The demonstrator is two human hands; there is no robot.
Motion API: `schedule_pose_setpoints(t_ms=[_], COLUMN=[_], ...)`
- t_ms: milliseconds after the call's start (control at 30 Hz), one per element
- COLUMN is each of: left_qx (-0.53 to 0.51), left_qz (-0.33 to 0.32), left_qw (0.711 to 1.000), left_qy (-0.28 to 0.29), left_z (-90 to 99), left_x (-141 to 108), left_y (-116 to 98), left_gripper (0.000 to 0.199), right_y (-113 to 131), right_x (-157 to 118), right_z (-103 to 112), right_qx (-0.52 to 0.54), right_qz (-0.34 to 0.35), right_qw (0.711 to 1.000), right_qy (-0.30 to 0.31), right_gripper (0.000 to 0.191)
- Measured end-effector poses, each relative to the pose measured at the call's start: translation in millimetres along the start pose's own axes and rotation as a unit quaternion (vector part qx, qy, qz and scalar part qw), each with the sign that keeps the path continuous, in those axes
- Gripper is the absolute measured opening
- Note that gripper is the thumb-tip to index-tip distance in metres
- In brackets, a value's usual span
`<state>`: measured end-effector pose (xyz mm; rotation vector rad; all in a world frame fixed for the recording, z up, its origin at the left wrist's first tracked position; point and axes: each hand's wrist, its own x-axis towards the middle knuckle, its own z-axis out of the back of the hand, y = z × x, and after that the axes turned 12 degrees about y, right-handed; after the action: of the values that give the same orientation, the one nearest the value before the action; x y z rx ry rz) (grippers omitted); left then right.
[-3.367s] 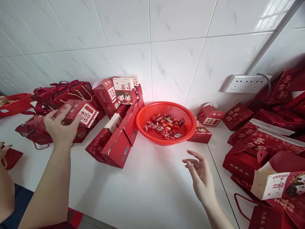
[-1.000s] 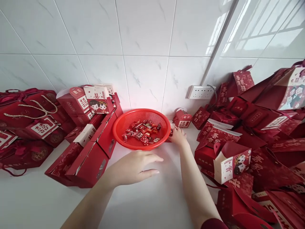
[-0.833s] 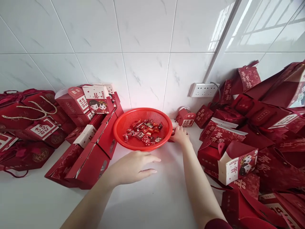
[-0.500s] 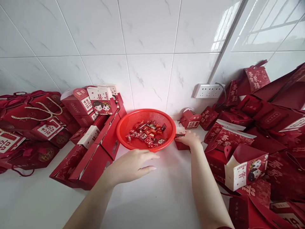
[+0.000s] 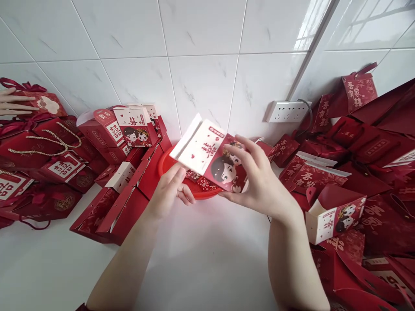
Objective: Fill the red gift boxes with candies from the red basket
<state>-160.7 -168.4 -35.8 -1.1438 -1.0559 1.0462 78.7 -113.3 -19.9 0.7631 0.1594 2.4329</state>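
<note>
A red and white gift box (image 5: 207,153) with two cartoon faces is held tilted above the red plastic basket (image 5: 165,166). My right hand (image 5: 256,181) is closed round its red end, thumb below and fingers over the top. At the box's white flap end, my left hand (image 5: 171,188) has its thumb near the lower edge and its fingers curled beneath; the flap stands out at the upper left. Wrapped candies (image 5: 204,182) lie in the basket, partly hidden by the box and hands.
Stacked red boxes (image 5: 106,134) and long red cartons (image 5: 126,207) stand at the left. Another person's hand (image 5: 16,102) rests on a ribboned box (image 5: 48,103) at the far left. Many red boxes (image 5: 327,172) crowd the right. A white power strip (image 5: 288,112) is on the tiled wall.
My right hand has lifted the box from beside the basket to above it, and my left hand has come up to its flap end. Another person's hand and a ribboned box have appeared far left.
</note>
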Motion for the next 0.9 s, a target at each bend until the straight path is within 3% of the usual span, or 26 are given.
schedule_pose_setpoints(t_ms=[167, 300, 467, 600, 733, 800, 900], left_qx=[-0.081, -0.017, 0.093, 0.231, 0.297, 0.321, 0.370], left_qz=[0.010, 0.036, 0.043, 0.066, 0.086, 0.062, -0.009], left_qw=[0.994, 0.995, 0.993, 0.968, 0.951, 0.944, 0.929], left_qy=[-0.076, -0.092, -0.061, -0.064, 0.020, 0.036, 0.009], left_z=[3.7, 9.1, 6.1, 2.3, -2.1, -6.5, -14.6], left_x=[4, -2, -22, -37, -47, -50, -52], left_y=[-1, -4, -16, -28, -37, -40, -43], left_gripper=[0.065, 0.050, 0.043, 0.052, 0.047, 0.039, 0.030], right_y=[15, 18, 21, 27, 34, 38, 45], right_x=[8, 3, -10, -15, -19, -22, -26], right_z=[-11, -6, 10, 15, 12, 10, 7], right_qx=[-0.024, 0.004, 0.081, 0.101, 0.125, 0.096, 0.016], right_qz=[0.036, 0.026, 0.054, 0.085, 0.129, 0.131, 0.098], right_qw=[0.998, 0.999, 0.995, 0.991, 0.983, 0.986, 0.995], right_qy=[0.055, 0.035, -0.023, -0.031, -0.044, -0.032, -0.033], right_gripper=[0.083, 0.057, 0.031, 0.021, 0.016, 0.017, 0.014])
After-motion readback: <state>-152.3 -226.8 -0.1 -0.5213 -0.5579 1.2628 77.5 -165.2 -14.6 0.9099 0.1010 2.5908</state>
